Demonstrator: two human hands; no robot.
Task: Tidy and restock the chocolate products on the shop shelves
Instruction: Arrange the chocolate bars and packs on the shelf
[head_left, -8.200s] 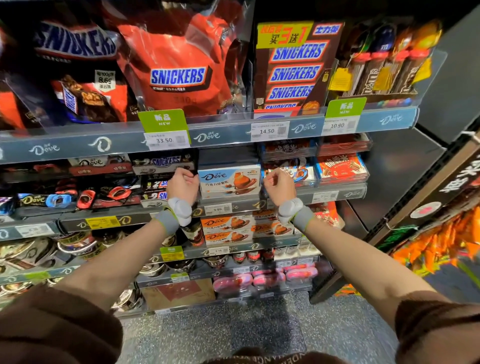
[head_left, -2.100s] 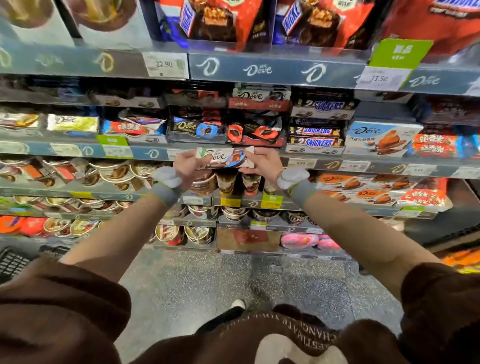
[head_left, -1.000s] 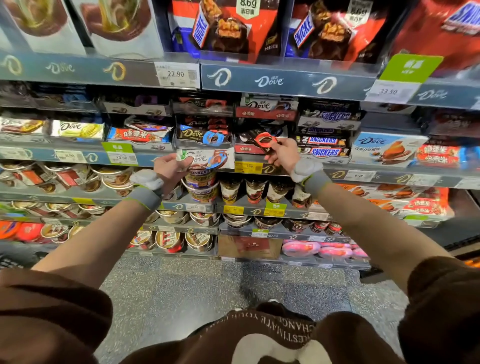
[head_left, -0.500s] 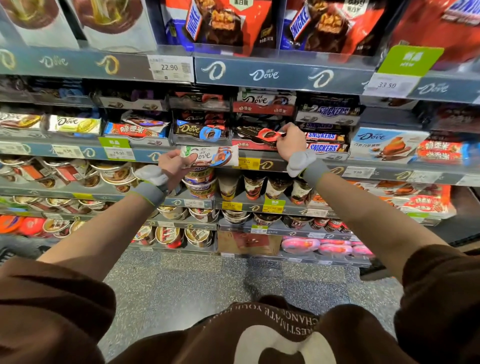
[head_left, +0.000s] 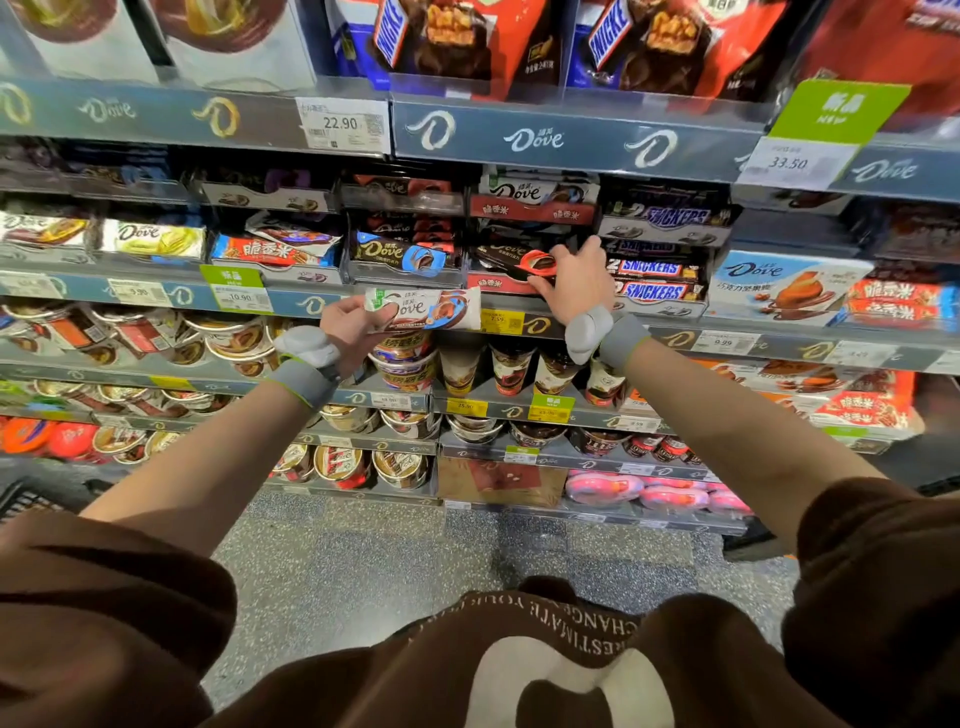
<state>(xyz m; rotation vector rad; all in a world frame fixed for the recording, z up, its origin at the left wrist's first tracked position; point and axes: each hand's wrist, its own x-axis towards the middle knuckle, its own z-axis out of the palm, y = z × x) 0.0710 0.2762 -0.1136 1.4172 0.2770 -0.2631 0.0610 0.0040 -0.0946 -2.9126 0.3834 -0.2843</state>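
My left hand (head_left: 349, 326) grips the left end of a white Dove chocolate bar (head_left: 431, 309), held level in front of the shelf edge. My right hand (head_left: 576, 280) reaches into the tray of dark Dove bars with red ends (head_left: 506, 258), fingers curled round the right end of the top bar. To the left of that tray sits a clear tray of dark Dove bars with blue ends (head_left: 400, 254). Snickers bars (head_left: 655, 280) lie in a tray just right of my right hand.
Big Snickers bags (head_left: 447, 41) stand on the top shelf behind a Dove-branded rail (head_left: 535, 140). Lower shelves hold cups and tubs (head_left: 400, 364). A light-blue Dove box (head_left: 779, 283) sits at the right. A black basket corner (head_left: 26, 501) shows at lower left.
My right hand let go of the white bar and went up and right into the red-ended Dove tray. My left hand stayed in place with the white bar.
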